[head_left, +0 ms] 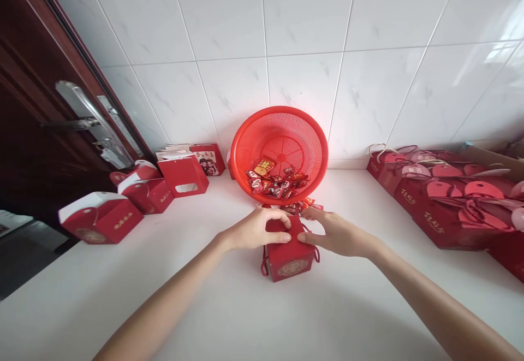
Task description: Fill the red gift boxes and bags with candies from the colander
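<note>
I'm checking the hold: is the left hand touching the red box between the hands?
Touching. The head view shows it: the left hand has its thumb laid on the red box, with no gap visible.

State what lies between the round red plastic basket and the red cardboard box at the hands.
Small, mostly red wrapped candies lie there on the white tabletop, in the head view.

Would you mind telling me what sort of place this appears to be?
It looks like a room in a home, perhaps a kitchen, though I cannot be sure: a white countertop runs along a glossy tiled wall, with a dark reddish-brown door at the left.
</note>
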Tool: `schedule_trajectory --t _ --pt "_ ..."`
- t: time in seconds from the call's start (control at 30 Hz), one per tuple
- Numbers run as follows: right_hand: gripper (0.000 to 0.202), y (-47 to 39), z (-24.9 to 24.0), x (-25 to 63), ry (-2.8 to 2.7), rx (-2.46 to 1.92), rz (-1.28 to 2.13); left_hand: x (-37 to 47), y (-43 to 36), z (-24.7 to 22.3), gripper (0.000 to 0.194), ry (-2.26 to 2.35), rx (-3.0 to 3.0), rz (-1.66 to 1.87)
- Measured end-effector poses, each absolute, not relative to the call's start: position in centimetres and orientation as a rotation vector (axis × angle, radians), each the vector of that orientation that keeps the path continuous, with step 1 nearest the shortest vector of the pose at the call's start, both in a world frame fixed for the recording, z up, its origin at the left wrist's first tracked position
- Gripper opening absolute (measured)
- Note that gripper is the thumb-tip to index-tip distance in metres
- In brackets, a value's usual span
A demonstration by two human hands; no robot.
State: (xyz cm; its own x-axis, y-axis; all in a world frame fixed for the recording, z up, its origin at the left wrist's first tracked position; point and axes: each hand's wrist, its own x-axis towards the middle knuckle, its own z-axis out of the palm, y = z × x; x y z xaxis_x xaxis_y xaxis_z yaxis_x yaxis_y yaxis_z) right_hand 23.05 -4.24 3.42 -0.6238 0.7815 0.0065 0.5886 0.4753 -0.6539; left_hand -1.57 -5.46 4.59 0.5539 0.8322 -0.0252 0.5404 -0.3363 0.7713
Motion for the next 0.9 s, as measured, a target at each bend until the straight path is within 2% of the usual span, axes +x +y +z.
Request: schedule_trajectory --t 0.3,0.53,0.63,0.77,0.9 --pt "0.058 -3.2 3.4 23.2 -2.281 -1.081 1.313 -1.5 -5.5 4.4 0.021 1.085 2.091 0.505" --pt "0.038 -5.1 6.2 23.2 -1.961 -0.726 1.655 -1.0 -5.7 4.6 0.015 1.094 2.043 0.562" --pt "0.034 -6.2 7.0 23.0 -1.852 -0.636 1.694 -0.7 -6.0 4.8 0.016 1.107 2.090 0.552" --pt "0.036 -7.1 7.6 22.9 -1.856 -0.647 1.538 -0.8 -6.2 5.0 0.027 1.041 2.058 0.563" --pt "0.035 -7.0 8.1 23.2 -1.923 -0.756 1.345 -2.1 -5.9 5.2 0.058 1.027 1.890 0.567"
